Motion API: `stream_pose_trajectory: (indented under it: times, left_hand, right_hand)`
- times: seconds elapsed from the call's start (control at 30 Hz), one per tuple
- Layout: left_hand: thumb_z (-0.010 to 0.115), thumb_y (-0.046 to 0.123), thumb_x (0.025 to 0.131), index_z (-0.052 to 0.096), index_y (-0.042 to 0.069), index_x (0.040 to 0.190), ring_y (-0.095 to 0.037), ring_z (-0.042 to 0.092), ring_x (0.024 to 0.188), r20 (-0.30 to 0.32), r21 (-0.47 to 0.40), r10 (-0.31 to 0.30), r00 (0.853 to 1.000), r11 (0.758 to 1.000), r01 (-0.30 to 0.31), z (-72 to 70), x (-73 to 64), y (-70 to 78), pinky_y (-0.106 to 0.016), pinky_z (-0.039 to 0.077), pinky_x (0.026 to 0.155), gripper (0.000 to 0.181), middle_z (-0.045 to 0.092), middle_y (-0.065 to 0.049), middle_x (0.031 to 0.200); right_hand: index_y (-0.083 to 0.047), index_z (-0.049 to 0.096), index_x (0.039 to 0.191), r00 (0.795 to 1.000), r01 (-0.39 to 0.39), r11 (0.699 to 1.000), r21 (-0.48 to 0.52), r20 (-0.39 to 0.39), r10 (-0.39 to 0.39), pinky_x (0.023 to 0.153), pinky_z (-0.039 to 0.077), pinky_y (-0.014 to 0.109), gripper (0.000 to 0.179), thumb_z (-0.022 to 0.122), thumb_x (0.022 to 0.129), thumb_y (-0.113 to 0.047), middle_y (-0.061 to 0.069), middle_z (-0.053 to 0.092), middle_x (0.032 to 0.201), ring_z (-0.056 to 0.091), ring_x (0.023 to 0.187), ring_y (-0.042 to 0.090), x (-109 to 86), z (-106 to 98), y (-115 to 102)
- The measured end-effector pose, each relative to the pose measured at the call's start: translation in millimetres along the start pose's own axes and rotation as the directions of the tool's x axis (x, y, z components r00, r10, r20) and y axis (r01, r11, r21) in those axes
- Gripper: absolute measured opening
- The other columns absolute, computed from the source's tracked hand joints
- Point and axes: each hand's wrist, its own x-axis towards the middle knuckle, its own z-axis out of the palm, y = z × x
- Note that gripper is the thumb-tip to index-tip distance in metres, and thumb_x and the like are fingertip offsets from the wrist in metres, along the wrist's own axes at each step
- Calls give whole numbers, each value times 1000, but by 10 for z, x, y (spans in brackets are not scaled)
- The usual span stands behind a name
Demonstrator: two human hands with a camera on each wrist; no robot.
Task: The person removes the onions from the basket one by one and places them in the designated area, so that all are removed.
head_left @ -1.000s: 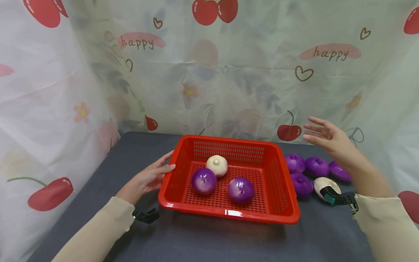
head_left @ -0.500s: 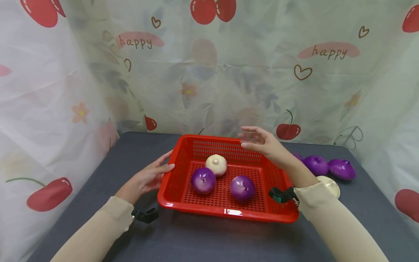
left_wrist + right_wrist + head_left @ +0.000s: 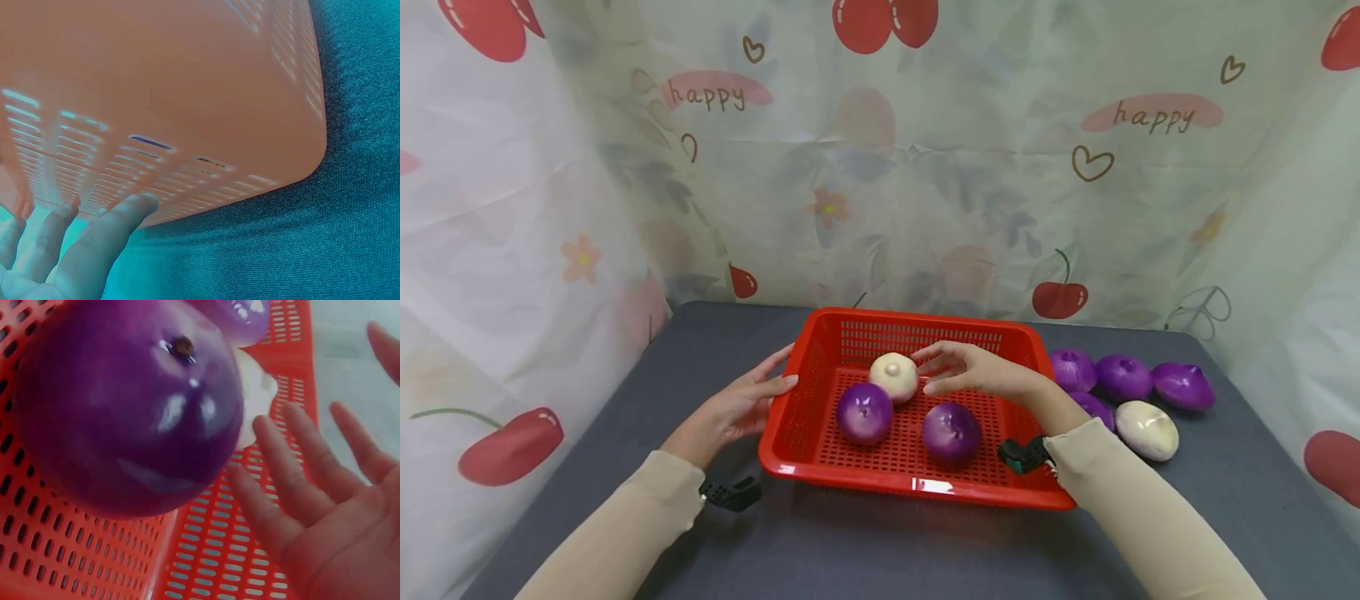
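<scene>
On the rim of the red basket (image 3: 992, 492), my left hand (image 3: 741, 408) rests its thumb over the edge while its fingers (image 3: 103, 247) lie against the slotted outer wall. Inside the basket are a white onion-like bulb (image 3: 893, 377) with a small nub and two glossy purple onions, the left one (image 3: 865, 414) beside the bulb and the right one (image 3: 952, 433) set apart. My right hand (image 3: 966, 369) hovers over the basket with fingers spread and holds nothing. Its fingertips point at the white bulb, which is partly hidden behind the near onion (image 3: 131, 412) in the right wrist view.
Right of the basket, several purple onions (image 3: 1123, 378) lie on the dark grey table (image 3: 880, 550), with a white bulb (image 3: 1147, 430) in front of them. My right forearm crosses the basket's right rim. A patterned curtain (image 3: 925, 167) stands behind the table.
My right hand has swung left from above the onions at the right and lowered into the basket. The right onion in the basket has shifted slightly. My left hand has kept its place.
</scene>
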Motion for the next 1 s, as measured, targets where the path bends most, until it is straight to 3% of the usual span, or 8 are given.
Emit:
stream_pose_trajectory:
  times: [0.27, 0.5, 0.73, 1.0]
  left_hand:
    - [57, 20, 98, 21, 38, 153, -29, 65, 110, -11, -18, -7, 1000, 1000, 7, 4, -1, -3, -52, 54, 87, 68, 39, -18, 149]
    - [57, 21, 98, 20, 38, 153, -31, 63, 114, -12, -13, -12, 1000, 1000, 11, -1, 5, -10, -51, 53, 89, 69, 36, -18, 152]
    - [59, 24, 97, 19, 39, 153, -30, 63, 114, -27, -3, -14, 1000, 1000, 14, -6, 11, -16, -50, 53, 89, 71, 36, -16, 152]
    - [61, 25, 95, 19, 40, 153, -32, 61, 118, -32, -4, -14, 999, 1000, 14, 0, 8, -22, -51, 52, 91, 73, 37, -14, 152]
  right_hand:
    - [-4, 46, 140, 990, -103, 983, -150, 76, 115, 102, 47, 46, 58, 69, 90, -22, 22, 49, 140, 45, 130, 38, 33, -33, 159]
    - [-10, 51, 138, 959, -200, 944, -263, 146, 244, 103, 47, 46, 59, 73, 85, -25, 14, 50, 138, 46, 126, 30, 34, -33, 221]
    - [-13, 52, 136, 935, -235, 932, -275, 199, 295, 99, 49, 43, 60, 76, 82, -22, 12, 47, 136, 47, 121, 27, 27, -36, 229]
    - [-10, 57, 130, 932, -242, 932, -270, 204, 300, 98, 50, 41, 51, 75, 83, -19, 9, 56, 127, 53, 114, 23, 18, -22, 236]
